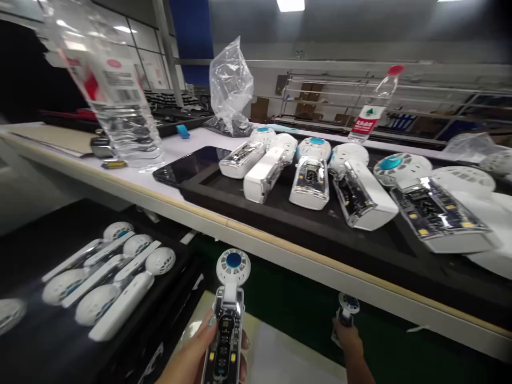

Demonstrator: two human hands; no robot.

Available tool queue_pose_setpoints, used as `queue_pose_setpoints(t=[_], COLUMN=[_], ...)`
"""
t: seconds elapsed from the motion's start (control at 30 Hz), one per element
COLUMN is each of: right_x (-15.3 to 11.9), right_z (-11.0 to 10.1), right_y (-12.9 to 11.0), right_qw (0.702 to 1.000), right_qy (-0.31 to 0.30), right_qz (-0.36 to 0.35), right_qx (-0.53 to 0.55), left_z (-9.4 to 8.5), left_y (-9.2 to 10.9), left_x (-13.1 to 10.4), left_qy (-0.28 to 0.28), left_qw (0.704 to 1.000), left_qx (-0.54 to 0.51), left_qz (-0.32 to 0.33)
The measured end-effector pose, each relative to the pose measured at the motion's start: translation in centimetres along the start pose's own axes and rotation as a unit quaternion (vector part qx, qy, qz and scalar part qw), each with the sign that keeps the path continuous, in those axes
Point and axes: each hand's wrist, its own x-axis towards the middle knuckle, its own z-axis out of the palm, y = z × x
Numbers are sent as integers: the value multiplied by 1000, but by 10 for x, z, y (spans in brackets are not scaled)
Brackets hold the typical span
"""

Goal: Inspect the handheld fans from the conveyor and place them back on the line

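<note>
My left hand (200, 354) grips a handheld fan (228, 314) with a white round head, a blue hub and a clear body showing its circuit board. It is held upright below the bench edge. My right hand (350, 341) holds a small part with a blue and white round top (347, 308), also below the bench edge. On the bench above, a black tray (280, 218) carries a row of several similar fans (312, 173) lying flat.
A lower black tray (48, 341) at the left holds several white fans (116, 288). On the bench stand a clear bottle (116, 101), a red-capped bottle (374, 106), a crumpled plastic bag (231, 85) and a dark tablet (192, 162). Shelving runs behind.
</note>
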Motion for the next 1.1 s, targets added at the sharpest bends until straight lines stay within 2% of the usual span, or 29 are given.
queue_pose_setpoints(t=[0.07,0.13,0.23,0.33,0.47,0.57,0.63,0.73,0.87,1.0,1.1], right_x=[-19,-53,-127,-204,-282,-323,-348,-384,-431,-478,-515], right_z=[11,19,19,9,8,23,35,51,67,86,98], right_y=[-1,-3,-5,-11,-24,-33,-37,-39,-39,-38,-33], right_qw=[995,980,931,873,835,818,810,807,826,871,901], right_qy=[-77,-150,-279,-379,-429,-462,-485,-511,-506,-438,-383], right_qz=[-7,-34,-53,-23,7,29,25,-1,-44,-94,-115], right_qx=[58,123,231,307,346,341,329,295,246,202,171], left_z=[4,3,0,-5,-18,-34,-47,-70,-102,-132,-153], left_y=[6,11,18,24,31,37,41,46,53,63,73], left_x=[-11,-18,-27,-42,-69,-91,-105,-127,-153,-174,-187], left_qy=[7,2,-22,-65,-119,-136,-126,-120,-104,-69,-73], left_qw=[1000,1000,999,994,982,979,982,983,983,988,994], left_qx=[-4,0,18,45,102,116,104,107,118,96,69], left_qz=[12,14,23,70,109,99,95,93,96,94,54])
